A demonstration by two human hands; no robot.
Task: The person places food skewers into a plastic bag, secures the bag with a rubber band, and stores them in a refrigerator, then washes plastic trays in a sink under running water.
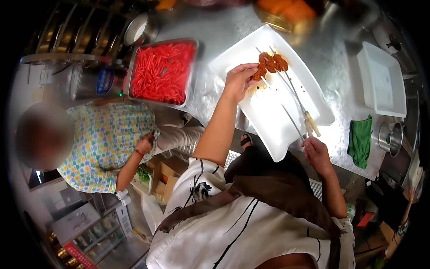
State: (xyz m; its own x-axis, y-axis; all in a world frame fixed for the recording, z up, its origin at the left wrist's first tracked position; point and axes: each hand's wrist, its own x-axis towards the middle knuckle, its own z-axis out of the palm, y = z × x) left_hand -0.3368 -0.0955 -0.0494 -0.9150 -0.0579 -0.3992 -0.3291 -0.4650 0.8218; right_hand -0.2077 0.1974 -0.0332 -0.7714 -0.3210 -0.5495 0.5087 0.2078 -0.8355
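Note:
My left hand (pixel 241 81) is closed, thumb and fingers pinching a piece of reddish-brown coated meat (pixel 259 74) at the tip end of a metal skewer (pixel 292 120). My right hand (pixel 316 154) is closed around the near end of that skewer, hiding its handle. Beside it, loaded skewers (pixel 293 89) with light wooden handles (pixel 312 124) lie across a white plastic tray (pixel 268 141), their coated meat (pixel 278 62) bunched at the far end. Reddish sauce stains and crumbs mark the tray around the meat.
A metal tray of red chillies (pixel 162 71) stands at the left. To the right are a white bin (pixel 383 80), a green cloth (pixel 360 142) and a metal pot (pixel 391 138). Another person in a flowered shirt (pixel 109 141) is close on my left.

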